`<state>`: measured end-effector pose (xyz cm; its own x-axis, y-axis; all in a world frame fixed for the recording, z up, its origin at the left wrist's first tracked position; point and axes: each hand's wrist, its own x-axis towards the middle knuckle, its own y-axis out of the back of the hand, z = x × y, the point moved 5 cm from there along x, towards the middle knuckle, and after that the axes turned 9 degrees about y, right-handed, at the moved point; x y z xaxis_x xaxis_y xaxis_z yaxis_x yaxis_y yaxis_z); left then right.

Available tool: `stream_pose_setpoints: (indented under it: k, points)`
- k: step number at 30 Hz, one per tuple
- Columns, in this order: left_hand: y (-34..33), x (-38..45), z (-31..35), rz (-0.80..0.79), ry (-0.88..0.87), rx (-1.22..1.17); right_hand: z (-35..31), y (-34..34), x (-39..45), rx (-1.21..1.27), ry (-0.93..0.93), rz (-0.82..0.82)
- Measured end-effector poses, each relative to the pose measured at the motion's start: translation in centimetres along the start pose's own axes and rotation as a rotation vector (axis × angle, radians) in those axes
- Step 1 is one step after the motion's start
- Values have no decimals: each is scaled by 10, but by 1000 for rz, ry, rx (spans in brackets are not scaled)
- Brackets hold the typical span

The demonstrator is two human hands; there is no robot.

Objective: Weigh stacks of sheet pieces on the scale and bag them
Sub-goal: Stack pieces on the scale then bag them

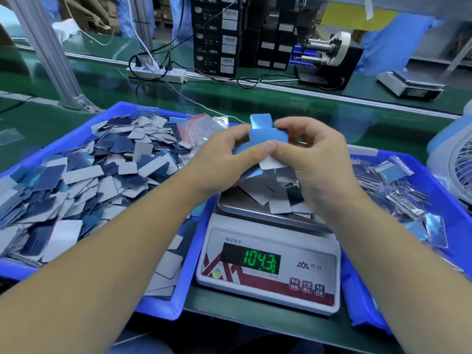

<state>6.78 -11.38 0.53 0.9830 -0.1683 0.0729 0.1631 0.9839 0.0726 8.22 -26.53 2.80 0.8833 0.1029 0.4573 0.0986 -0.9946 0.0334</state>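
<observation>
Both hands, left (224,159) and right (314,159), pinch blue sheets (268,137) above the scale (268,264), which bears loose pieces (278,192).

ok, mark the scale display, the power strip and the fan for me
scale display (251,259): head view, on the green digits.
power strip (163,74): head view, on its white body.
fan (459,169): head view, on the wire grille.
</observation>
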Motion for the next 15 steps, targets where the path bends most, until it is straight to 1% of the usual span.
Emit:
stream_pose_setpoints:
  k: [5,10,13,15]
  points:
    - [7,-1,-5,-31,117,-19,-4,-1,-3,-173,55,-28]
    - [15,-1,-3,-46,89,-45,-3,-6,-3,-147,54,-105]
    - [33,-1,1,-6,106,-29,-4,-6,-4,-151,75,-170]
    - [53,-3,1,42,181,48,-5,4,-1,-254,89,-158]
